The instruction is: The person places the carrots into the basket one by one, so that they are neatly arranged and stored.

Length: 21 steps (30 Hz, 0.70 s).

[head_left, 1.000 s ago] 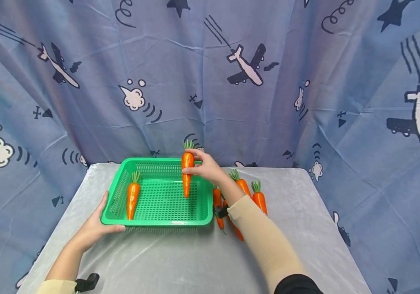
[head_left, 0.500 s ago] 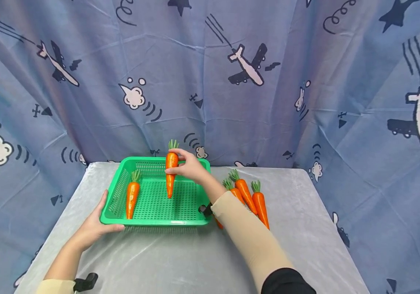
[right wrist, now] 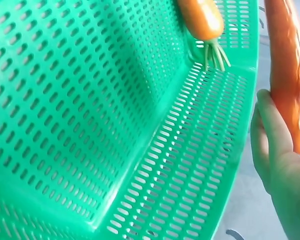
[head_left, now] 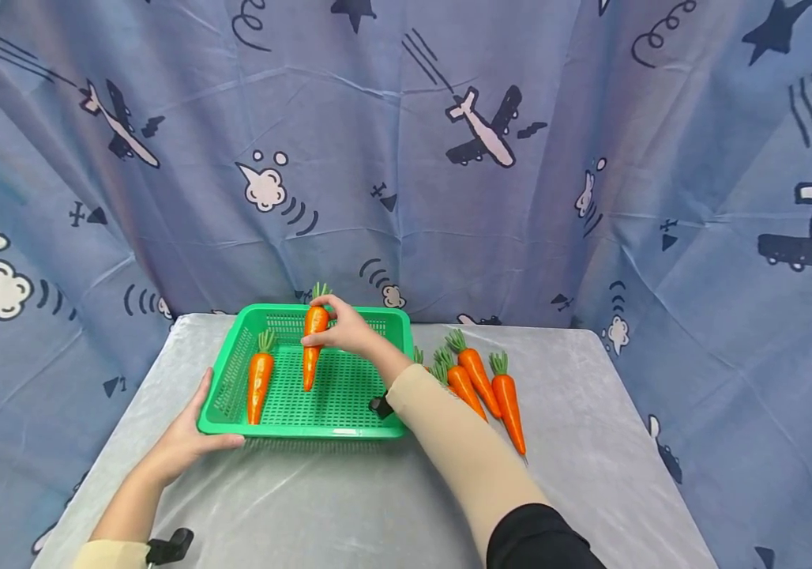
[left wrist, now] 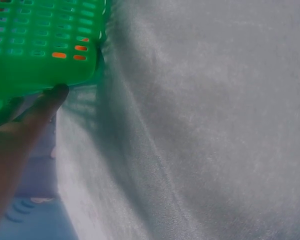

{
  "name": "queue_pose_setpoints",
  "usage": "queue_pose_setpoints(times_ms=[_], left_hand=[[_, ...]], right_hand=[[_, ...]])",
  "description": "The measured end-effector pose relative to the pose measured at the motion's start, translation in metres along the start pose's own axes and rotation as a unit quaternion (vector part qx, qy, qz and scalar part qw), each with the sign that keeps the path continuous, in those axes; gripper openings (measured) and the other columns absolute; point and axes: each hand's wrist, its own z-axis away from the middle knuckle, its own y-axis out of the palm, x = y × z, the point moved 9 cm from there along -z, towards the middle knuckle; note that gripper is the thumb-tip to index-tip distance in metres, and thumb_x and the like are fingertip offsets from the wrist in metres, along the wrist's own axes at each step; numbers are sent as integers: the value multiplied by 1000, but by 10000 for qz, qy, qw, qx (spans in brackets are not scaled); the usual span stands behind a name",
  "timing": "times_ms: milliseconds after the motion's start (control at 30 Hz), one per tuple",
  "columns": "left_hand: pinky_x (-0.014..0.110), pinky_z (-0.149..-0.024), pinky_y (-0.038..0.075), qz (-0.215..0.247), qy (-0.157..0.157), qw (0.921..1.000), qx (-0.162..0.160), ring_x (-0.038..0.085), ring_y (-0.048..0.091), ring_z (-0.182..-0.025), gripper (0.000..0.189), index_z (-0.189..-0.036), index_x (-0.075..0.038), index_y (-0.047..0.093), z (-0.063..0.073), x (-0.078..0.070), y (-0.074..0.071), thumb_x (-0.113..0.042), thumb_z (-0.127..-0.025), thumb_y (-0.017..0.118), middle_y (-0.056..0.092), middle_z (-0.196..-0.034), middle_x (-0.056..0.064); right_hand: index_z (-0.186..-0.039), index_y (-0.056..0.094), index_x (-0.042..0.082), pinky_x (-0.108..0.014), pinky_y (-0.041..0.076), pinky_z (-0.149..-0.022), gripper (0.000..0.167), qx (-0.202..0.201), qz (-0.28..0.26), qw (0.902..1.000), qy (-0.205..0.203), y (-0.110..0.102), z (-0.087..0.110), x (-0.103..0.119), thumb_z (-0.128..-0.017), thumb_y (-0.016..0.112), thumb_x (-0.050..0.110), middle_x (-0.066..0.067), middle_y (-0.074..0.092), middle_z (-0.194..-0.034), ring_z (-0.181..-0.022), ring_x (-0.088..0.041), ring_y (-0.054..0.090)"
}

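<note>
My right hand (head_left: 346,328) pinches an orange carrot (head_left: 312,348) with green leaf stubs between thumb and fingers. It holds the carrot above the green plastic basket (head_left: 335,432), tip pointing down. In the right wrist view the held carrot (right wrist: 289,65) is at the right edge, beside the hand (right wrist: 285,165). Another carrot (head_left: 260,387) lies along the basket's left side. My left hand (head_left: 182,442) rests against the basket's near left corner, thumb along the front and fingers along the left side. The left wrist view shows the thumb (left wrist: 50,102) touching the basket's edge.
Several carrots (head_left: 475,375) lie on the grey cloth-covered table (head_left: 349,506) right of the basket, partly hidden by my right sleeve (head_left: 456,442). A blue curtain (head_left: 349,158) printed with airplanes hangs behind and at both sides.
My right hand has carried the carrot leftward over the basket and slightly lower. More of the carrots on the right now show. The left hand stays at the basket corner.
</note>
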Motion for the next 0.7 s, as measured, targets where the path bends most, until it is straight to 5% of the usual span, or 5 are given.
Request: queue_pose_setpoints(times_ms=[533, 600, 700], left_hand=[[-3, -94, 23, -117, 7, 9999, -116, 37, 4, -152, 130, -159, -42, -10, 0, 8, -1, -8, -78, 86, -7, -170, 9], [2, -103, 23, -203, -21, 9997, -128, 37, 4, -152, 130, -159, -43, -10, -1, 7, -2, -9, -78, 86, -7, -170, 7], [29, -121, 19, -262, -13, 9996, -132, 37, 3, -152, 130, -159, -42, -10, -1, 5, -3, -9, -78, 86, -7, -170, 6]], right_hand=[[-141, 43, 8, -58, 55, -91, 73, 593, 137, 9978, 272, 42, -18, -29, -81, 84, 6, -16, 57, -110, -91, -26, 66], [-142, 41, 6, -60, 54, -92, 75, 627, 85, 9974, 333, 46, -20, -33, -81, 85, 6, -16, 57, -109, -90, -26, 65], [-142, 41, 5, -60, 53, -92, 75, 633, 71, 9970, 448, 53, -21, -39, -80, 84, 4, -15, 58, -107, -88, -25, 64]])
